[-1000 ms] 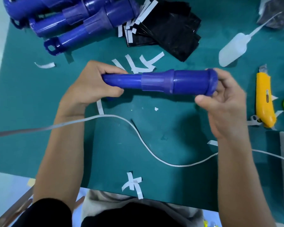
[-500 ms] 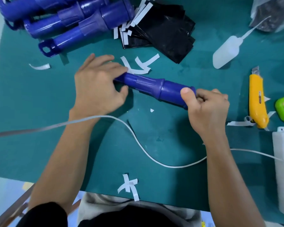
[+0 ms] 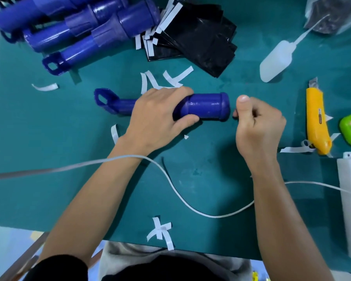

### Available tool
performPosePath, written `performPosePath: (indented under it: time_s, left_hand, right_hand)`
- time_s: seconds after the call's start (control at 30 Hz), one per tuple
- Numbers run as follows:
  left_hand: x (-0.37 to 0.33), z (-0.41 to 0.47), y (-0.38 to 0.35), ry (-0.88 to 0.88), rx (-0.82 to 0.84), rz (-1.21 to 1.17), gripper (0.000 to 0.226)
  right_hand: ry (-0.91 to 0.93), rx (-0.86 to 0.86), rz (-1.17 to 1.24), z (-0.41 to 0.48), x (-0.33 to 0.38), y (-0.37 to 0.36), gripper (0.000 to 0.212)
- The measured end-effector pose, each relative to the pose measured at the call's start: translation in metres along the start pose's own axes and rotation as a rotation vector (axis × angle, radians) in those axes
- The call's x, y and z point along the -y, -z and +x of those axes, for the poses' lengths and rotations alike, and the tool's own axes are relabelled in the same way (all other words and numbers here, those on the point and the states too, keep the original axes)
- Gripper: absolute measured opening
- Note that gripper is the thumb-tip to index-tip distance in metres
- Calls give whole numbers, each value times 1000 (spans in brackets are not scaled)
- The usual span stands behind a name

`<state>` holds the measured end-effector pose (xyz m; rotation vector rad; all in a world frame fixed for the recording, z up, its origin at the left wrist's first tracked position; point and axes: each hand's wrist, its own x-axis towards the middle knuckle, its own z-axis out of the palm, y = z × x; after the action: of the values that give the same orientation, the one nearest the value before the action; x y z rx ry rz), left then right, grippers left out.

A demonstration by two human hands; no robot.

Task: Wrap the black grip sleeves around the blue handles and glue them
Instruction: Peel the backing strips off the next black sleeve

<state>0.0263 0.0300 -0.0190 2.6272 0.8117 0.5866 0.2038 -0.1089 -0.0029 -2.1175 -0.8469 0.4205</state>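
The left hand (image 3: 158, 114) now grips the blue handle (image 3: 209, 106) round its middle, fingers over the top and thumb underneath; half a second ago it lay flatter, over the narrow end, so the loop at that end is now uncovered at centre left. The right hand (image 3: 259, 126) has come off the wide cap end it was clasping and sits just beside it, fingers curled in and thumb up; whether it pinches anything I cannot tell. The handle itself, lifted between both hands a second ago, then tilted, now lies level on the green table (image 3: 49, 189) at centre frame, loop to the left, cap to the right.

It looks bare, with no black on it; so the wrap seems not yet begun, and this reads as placing the piece for it. The black grip sleeves (image 3: 201, 37) sit stacked at upper centre, well apart from both hands; the white glue bottle (image 3: 276, 61) lies upper right, untouched; further blue handles (image 3: 89, 33) are heaped at upper left; a yellow knife (image 3: 317, 118) lies at the right.
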Motion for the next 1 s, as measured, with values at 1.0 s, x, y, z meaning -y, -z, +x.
performPosePath:
  time_s: [1.0]
  left_hand:
    - [5,6,-6,15,-91,-15,62]
  right_hand:
    - [145,7,-347,95,86,-25,28]
